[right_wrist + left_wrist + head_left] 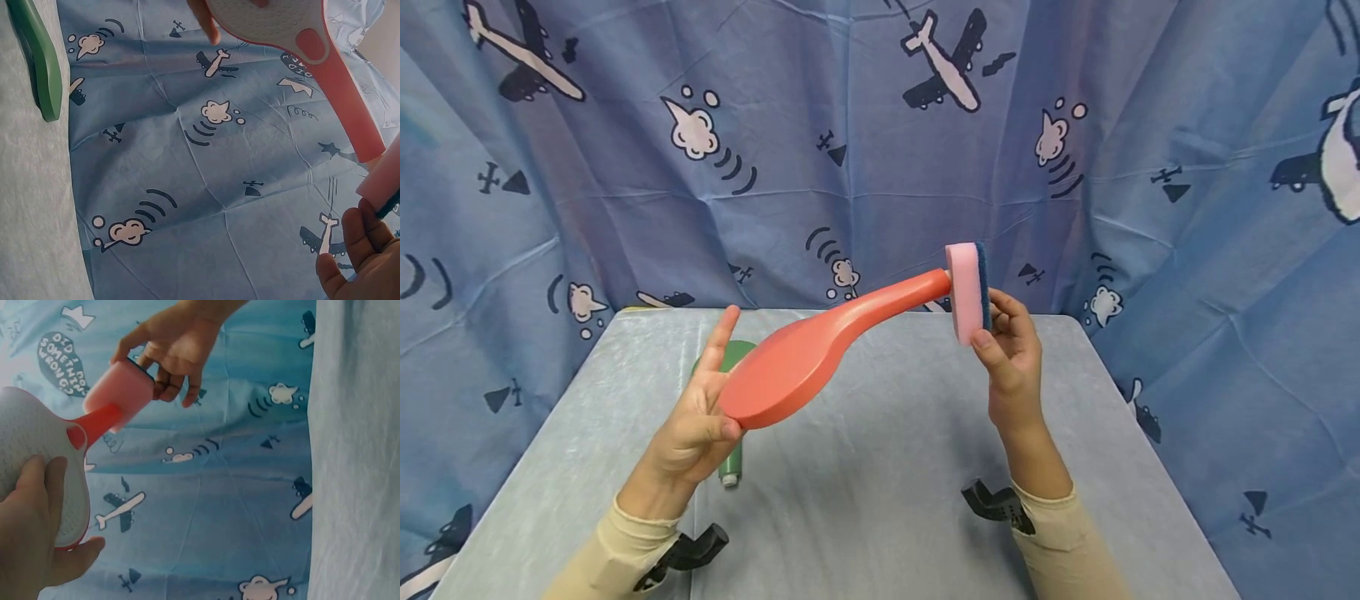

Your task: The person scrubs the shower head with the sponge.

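My left hand [688, 429] holds a red shower head [790, 367] by its wide round end, up above the table. The thumb is at its lower edge and one finger points upward. In the left wrist view, fingers lie on the white, dotted face [37, 437] of the shower head. Between thumb and fingers, my right hand [1018, 358] pinches a pink sponge [964, 292] with a dark blue scouring side. The sponge's pink side is against the tip of the handle, which slants up to the right.
Behind the left hand, a green object with a rounded end and a handle [731, 467] lies on the grey-covered table [865, 500], partly hidden. A blue curtain [880, 167] printed with airplanes hangs around the table's back and sides. Black mounts [1000, 502] sit on both wrists.
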